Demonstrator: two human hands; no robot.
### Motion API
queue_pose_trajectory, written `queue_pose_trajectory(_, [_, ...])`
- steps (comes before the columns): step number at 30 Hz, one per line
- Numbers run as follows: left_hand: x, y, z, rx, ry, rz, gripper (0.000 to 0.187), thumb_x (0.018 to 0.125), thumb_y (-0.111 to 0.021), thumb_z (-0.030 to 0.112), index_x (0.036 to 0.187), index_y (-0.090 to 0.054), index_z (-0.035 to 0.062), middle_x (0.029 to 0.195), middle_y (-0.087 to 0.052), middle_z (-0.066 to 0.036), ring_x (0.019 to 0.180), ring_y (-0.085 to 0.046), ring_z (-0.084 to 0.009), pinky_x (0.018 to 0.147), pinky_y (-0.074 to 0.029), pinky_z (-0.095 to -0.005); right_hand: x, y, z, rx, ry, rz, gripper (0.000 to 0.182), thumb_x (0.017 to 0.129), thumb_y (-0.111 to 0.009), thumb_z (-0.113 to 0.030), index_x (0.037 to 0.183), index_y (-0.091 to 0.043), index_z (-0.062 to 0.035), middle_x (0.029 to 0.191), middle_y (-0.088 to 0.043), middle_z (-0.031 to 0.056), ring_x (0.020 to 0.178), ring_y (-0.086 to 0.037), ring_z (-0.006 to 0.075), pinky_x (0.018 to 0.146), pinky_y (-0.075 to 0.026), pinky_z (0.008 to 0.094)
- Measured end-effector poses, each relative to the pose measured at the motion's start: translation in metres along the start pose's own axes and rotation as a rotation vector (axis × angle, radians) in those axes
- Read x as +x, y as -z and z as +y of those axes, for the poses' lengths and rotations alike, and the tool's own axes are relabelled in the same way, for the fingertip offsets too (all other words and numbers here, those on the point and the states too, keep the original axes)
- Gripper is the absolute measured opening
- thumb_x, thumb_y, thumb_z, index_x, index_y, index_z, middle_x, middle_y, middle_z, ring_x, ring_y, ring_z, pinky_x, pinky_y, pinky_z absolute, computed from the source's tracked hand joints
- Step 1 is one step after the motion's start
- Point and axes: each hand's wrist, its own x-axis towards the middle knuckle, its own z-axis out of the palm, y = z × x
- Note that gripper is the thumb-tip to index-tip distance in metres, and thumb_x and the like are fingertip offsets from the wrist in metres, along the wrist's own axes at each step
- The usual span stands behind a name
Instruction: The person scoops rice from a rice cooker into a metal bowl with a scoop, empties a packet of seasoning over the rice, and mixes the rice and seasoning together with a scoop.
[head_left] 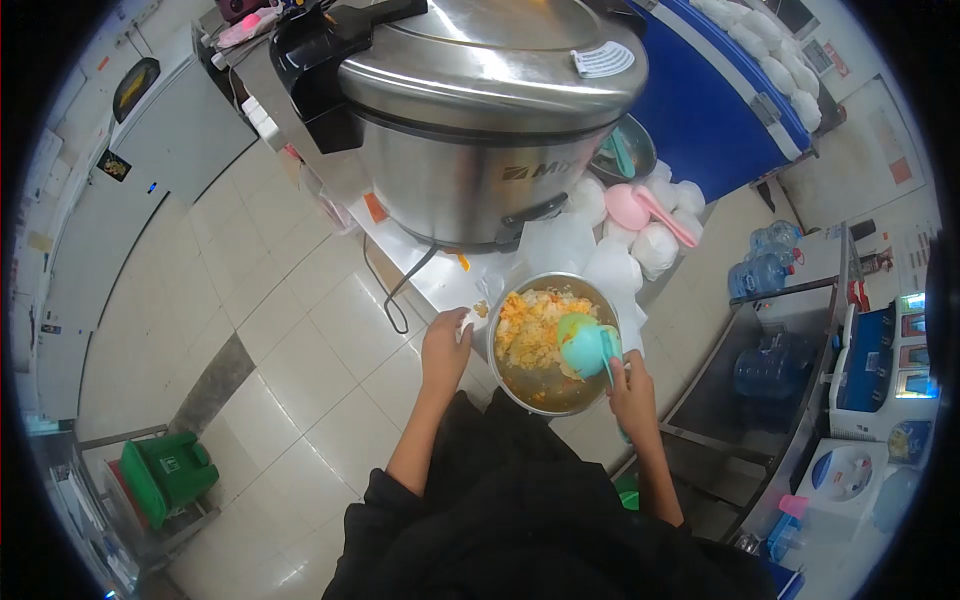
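So the steel mixing bowl [590, 385] sits just right of the frame's centre, at the counter edge below the big rice cooker [480, 110], and it's loaded with yellow-orange fried rice [530, 330]. The left hand [447, 345] is at the bowl's left rim, fingers curled around something small and white, can't tell what it is. The right hand [630, 390] is clenched around the handle of a teal rice scoop [583, 345], whose head sits in the rice on the bowl's right side. My guess on handling: the bowl is thin, stiff metal with slick sides, so it'll probably skate around when you dig in, and the rim is the place to pin it. The rice looks soft and clumpy, likely a bit sticky. The scoop looks like light rigid plastic, best gripped low on the handle for leverage. A pink scoop [640, 208] lies among white bagged portions [655, 245] upper right of the bowl.
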Motion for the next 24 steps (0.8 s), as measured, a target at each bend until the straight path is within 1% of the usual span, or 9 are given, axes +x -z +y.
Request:
queue_pose_trajectory(2, [0.01,-0.003,-0.003,0.065,-0.063,-0.069,0.029,0.072,-0.061,0.011,0.099,-0.057,0.0031,0.09,-0.058,-0.013,0.084,-0.056,-0.0284,0.073,-0.045,-0.0363,-0.004,-0.003,-0.004,0.04,0.001,0.021,0.021,0.091,-0.042,-0.022,0.08,-0.039,-0.0045,0.05,-0.046,0.0034,0.037,-0.043,0.0133,0.036,-0.031,0.0247])
queue_pose_trajectory(4, [0.017,-0.009,-0.008,0.063,-0.073,-0.117,0.03,0.071,-0.062,0.011,0.1,-0.056,0.0032,0.09,-0.057,-0.012,0.084,-0.055,-0.0288,0.073,-0.045,-0.0365,-0.013,-0.006,-0.022,0.227,-0.135,0.025,0.021,0.091,-0.042,-0.022,0.079,-0.037,-0.0052,0.05,-0.045,0.0032,0.037,-0.04,0.0092,0.035,-0.029,0.0234])
queue_pose_trajectory(6, [0.026,-0.013,-0.009,0.064,-0.087,-0.167,0.031,0.071,-0.062,0.011,0.101,-0.056,0.0034,0.089,-0.057,-0.012,0.085,-0.055,-0.0292,0.073,-0.045,-0.0368,-0.018,-0.012,-0.025,0.243,-0.13,0.024,0.021,0.091,-0.043,-0.022,0.079,-0.037,-0.0056,0.05,-0.045,0.003,0.038,-0.039,0.0078,0.035,-0.028,0.0228])
queue_pose_trajectory(14, [0.045,-0.024,-0.018,0.197,-0.245,-0.331,0.014,0.069,-0.057,0.01,0.081,-0.063,0.006,0.08,-0.058,-0.014,0.069,-0.058,-0.0323,0.062,-0.048,-0.0383,-0.034,-0.018,-0.026,0.301,-0.149,0.036,0.019,0.09,-0.045,-0.021,0.08,-0.038,-0.0062,0.05,-0.045,0.0023,0.038,-0.038,0.0071,0.033,-0.027,0.022])
queue_pose_trajectory(16, [0.05,-0.026,-0.023,0.203,-0.26,-0.347,0.015,0.069,-0.058,0.01,0.082,-0.063,0.0055,0.081,-0.058,-0.014,0.068,-0.058,-0.0315,0.062,-0.048,-0.0376,-0.035,-0.015,-0.022,0.348,-0.122,0.034,0.019,0.09,-0.044,-0.022,0.081,-0.039,-0.0068,0.05,-0.045,0.0023,0.037,-0.039,0.0073,0.033,-0.028,0.0219])
queue_pose_trajectory(18, [0.051,-0.015,-0.014,0.213,-0.275,-0.356,0.016,0.069,-0.059,0.01,0.083,-0.063,0.0051,0.082,-0.058,-0.015,0.067,-0.059,-0.0307,0.062,-0.049,-0.0369,-0.036,-0.008,-0.02,0.354,-0.124,0.046,0.019,0.09,-0.044,-0.023,0.081,-0.04,-0.0071,0.05,-0.045,0.0022,0.037,-0.039,0.0074,0.033,-0.029,0.0219])
queue_pose_trajectory(21, [0.051,0.016,0.026,0.097,-0.152,-0.327,0.015,0.066,-0.06,0.009,0.08,-0.063,0.0034,0.082,-0.058,-0.016,0.067,-0.058,-0.0294,0.064,-0.049,-0.0353,-0.035,0.004,-0.011,0.355,-0.118,0.072,0.019,0.091,-0.043,-0.024,0.081,-0.04,-0.0076,0.05,-0.045,0.002,0.036,-0.04,0.0077,0.032,-0.029,0.0218])
queue_pose_trajectory(23, [0.03,0.026,0.074,-0.304,-0.102,-0.157,0.021,0.067,-0.063,0.013,0.086,-0.063,0.0039,0.085,-0.059,-0.014,0.077,-0.059,-0.0277,0.069,-0.048,-0.0341,-0.038,0.009,-0.002,0.353,-0.129,0.084,0.019,0.091,-0.042,-0.024,0.081,-0.04,-0.0078,0.05,-0.045,0.002,0.036,-0.04,0.008,0.032,-0.029,0.0219])
queue_pose_trajectory(24, [0.016,0.015,0.081,-0.232,-0.268,-0.17,0.021,0.069,-0.063,0.014,0.088,-0.063,0.0045,0.09,-0.059,-0.014,0.078,-0.06,-0.0264,0.069,-0.048,-0.0326,-0.038,0.011,0.001,0.374,-0.137,0.087,0.019,0.091,-0.042,-0.024,0.081,-0.04,-0.0078,0.051,-0.045,0.0021,0.036,-0.04,0.0081,0.032,-0.03,0.0219])
